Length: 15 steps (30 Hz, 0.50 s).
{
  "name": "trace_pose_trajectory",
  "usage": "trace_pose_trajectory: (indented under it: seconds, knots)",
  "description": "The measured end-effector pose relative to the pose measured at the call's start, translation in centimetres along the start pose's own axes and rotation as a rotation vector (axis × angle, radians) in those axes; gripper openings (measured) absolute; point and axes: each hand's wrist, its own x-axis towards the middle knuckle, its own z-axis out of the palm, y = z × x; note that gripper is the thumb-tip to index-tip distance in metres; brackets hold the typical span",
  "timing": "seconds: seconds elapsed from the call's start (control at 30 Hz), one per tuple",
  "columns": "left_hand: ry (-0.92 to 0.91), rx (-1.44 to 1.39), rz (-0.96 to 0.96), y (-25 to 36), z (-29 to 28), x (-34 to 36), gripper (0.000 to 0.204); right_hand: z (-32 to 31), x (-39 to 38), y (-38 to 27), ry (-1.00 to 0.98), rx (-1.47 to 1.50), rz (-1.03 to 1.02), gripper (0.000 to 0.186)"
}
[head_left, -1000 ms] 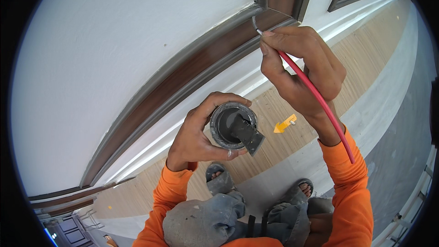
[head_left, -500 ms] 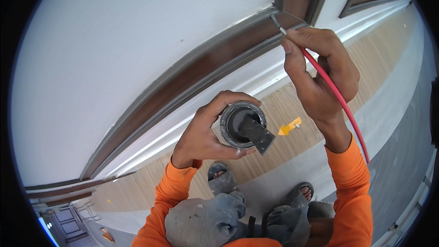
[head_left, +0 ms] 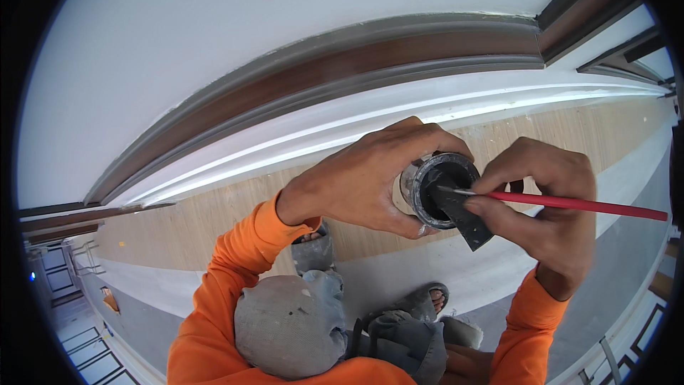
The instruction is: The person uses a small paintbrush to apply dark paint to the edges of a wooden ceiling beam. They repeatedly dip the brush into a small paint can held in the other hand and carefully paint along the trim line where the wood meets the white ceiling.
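Observation:
My left hand wraps round a small paint-smeared cup, its open top facing me and dark grey paint inside. A flat dark strip stands in the cup and sticks out over the rim on the near right side. Between thumb and fingers, my right hand pinches a thin paintbrush with a red handle. The brush tip reaches over the cup's mouth and appears to lie against the strip. Whether the bristles touch the paint I cannot tell.
Beyond my hands, a white wall carries a brown panel moulding with grey edges. A white baseboard runs below it, above a wood-look floor strip. Pale sheeting covers floor near my feet.
My right hand has brought the brush down from the moulding's corner to the cup. My left hand and the cup have shifted right in view, and the view itself has turned.

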Motion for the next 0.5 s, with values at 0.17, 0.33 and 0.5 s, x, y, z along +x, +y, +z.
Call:
trace_pose_trajectory:
  seconds: [0.17, 0.33, 0.5]
  knots:
    - [-0.019, 0.005, -0.003, 0.8, 0.5, 0.1, 0.080, 1.0, 0.0, -0.1, -0.006, -0.155, 0.039, 0.016]
    - [-0.037, -0.017, -0.025, 0.8, 0.6, -0.1, 0.081, 1.2, 0.1, -0.6, -0.014, -0.199, 0.080, 0.015]
    - [-0.047, -0.035, -0.043, 0.8, 0.0, -0.2, 0.080, 1.4, -0.2, -2.2, 0.115, -0.037, 0.141, 0.015]
